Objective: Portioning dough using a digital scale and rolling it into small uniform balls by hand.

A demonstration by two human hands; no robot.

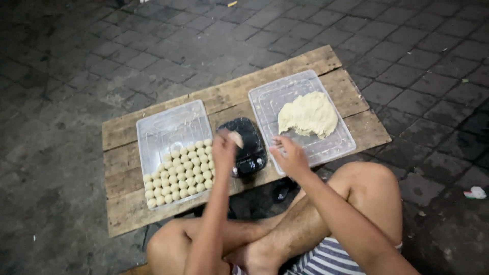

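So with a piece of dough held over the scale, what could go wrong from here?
1. The left hand pinches a small dough piece above the black scale; it could drop and stick there.
2. The tray of dough balls is packed tight, so balls might fuse together.
3. The right tray reaches near the board edge, beside the right hand, and may get nudged off.

Dim, flat light falls from overhead; the paving [76, 61] darkens toward the corners (soft there), both hands are slightly motion-blurred, and the clear trays show faint glare.
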